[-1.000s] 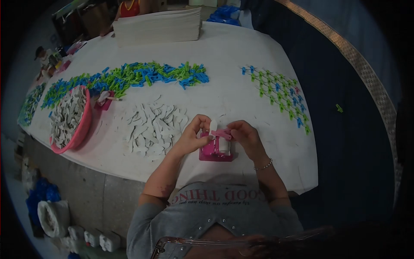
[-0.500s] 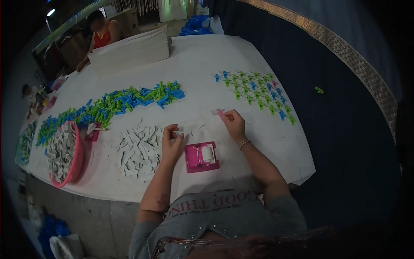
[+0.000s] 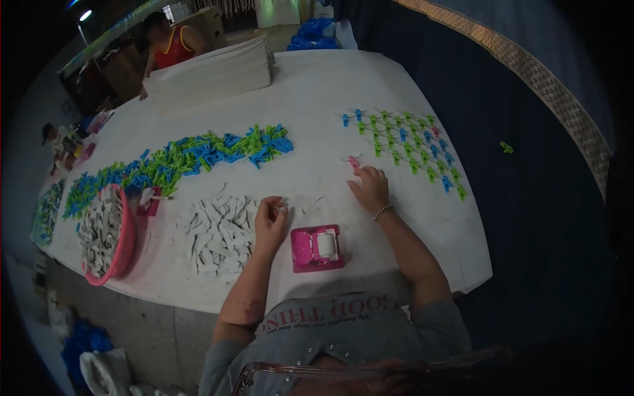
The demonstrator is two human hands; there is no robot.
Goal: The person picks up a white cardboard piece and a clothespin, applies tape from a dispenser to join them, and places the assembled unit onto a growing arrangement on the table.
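My right hand (image 3: 371,190) reaches forward on the white table, its fingertips closed on the lower end of a pink clothespin-like clip (image 3: 354,162). A thin curved piece sticks out from that clip's top. Just beyond and to the right are rows of green and blue clips (image 3: 411,142), also with thin curved pieces. My left hand (image 3: 269,221) is beside a pile of white strips (image 3: 221,234), loosely curled, thumb and fingers a little apart, with nothing visible in it. Between my forearms sits a pink tape dispenser (image 3: 318,249) with a white roll.
A long heap of green and blue clips (image 3: 191,155) crosses the table's left side. A pink basket (image 3: 122,244) holds more white strips. Behind a stack of pale sheets (image 3: 208,76) is a person in a red top (image 3: 175,49). One green clip (image 3: 506,148) lies on dark fabric.
My right hand has moved forward and right, bringing the pink clip down beside the rows. The left hand's fingers have curled in more. The view has shifted slightly.
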